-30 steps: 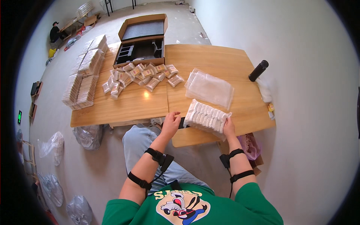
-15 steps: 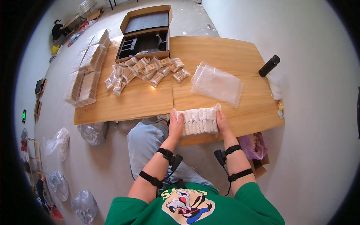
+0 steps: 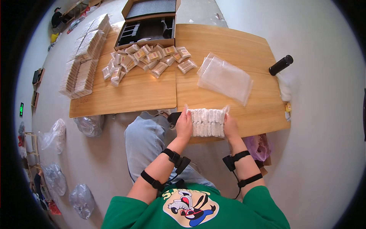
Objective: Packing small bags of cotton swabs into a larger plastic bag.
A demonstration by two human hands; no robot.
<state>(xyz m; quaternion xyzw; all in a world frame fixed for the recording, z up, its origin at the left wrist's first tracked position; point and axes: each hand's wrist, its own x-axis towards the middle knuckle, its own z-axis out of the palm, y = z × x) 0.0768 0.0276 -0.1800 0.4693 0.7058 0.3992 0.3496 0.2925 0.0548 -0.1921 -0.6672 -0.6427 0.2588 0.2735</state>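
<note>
A clear plastic bag filled with two rows of cotton swab packs [image 3: 207, 123], white tips upward, is held level at the table's near edge. My left hand [image 3: 184, 125] grips its left end, and my right hand [image 3: 231, 126] closes on its right end. Beyond it, flat empty clear bags [image 3: 225, 78] lie on the right half of the table. A heap of loose small cotton swab packs [image 3: 154, 56] with paper labels is spread left of centre. Filled bags of swab packs [image 3: 89, 45] are stacked along the left side.
The wooden table [image 3: 133, 101] has an open cardboard box with black foam [image 3: 146, 32] at its far edge. A black bottle [image 3: 281, 65] stands at the right edge. Below are a purple bag [image 3: 258, 147] and grey plastic bags [image 3: 82, 200]. A person [image 3: 57, 18] sits far left.
The held bag has shifted slightly right in view, both hands still at its ends. The view has tilted, so the table and its items appear higher.
</note>
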